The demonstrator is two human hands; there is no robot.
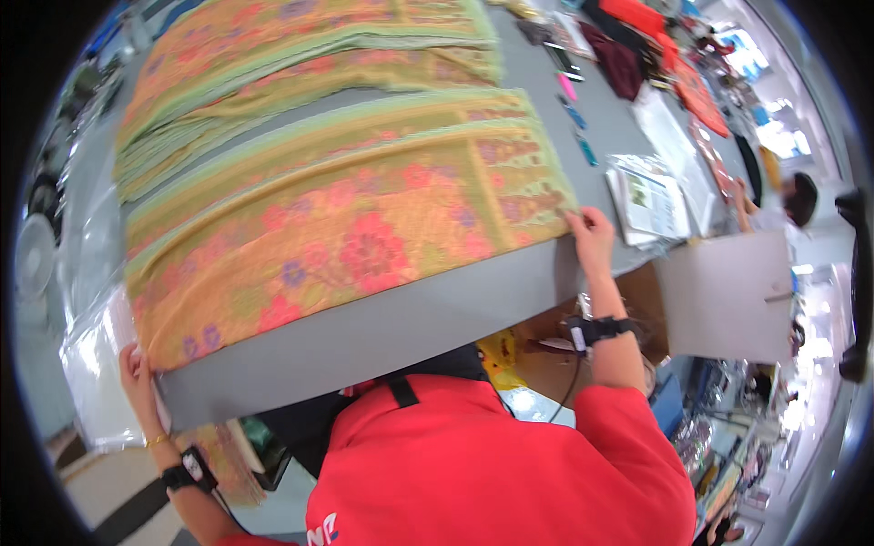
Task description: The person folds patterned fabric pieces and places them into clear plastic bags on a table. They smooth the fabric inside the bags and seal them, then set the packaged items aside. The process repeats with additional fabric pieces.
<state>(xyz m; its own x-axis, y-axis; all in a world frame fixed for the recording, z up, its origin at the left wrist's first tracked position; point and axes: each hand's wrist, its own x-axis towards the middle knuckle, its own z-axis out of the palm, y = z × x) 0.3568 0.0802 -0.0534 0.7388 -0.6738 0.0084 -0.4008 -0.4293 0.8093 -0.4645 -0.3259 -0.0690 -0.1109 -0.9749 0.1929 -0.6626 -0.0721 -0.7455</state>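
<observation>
A large floral scarf point(364, 196), orange-yellow with red and purple flowers and green borders, lies spread over the grey table point(401, 314). At its near right corner, my right hand point(592, 238) pinches the fabric between thumb and fingers. My left hand point(137, 371) is closed at the near left corner, by the table's edge. Between my hands the scarf's near edge runs fairly straight, with some soft creases. Beyond it lies a second stretch of the same patterned cloth point(300, 65), gathered in folds; whether both belong to one piece I cannot tell.
Clear plastic bags point(100, 364) hang over the left edge. Stacked printed cards point(648, 202) lie right of the scarf, near a teal cutter point(585, 148), a pink marker point(566, 85) and a phone point(563, 60). An open cardboard box point(719, 296) stands below. Another person point(774, 214) is at far right.
</observation>
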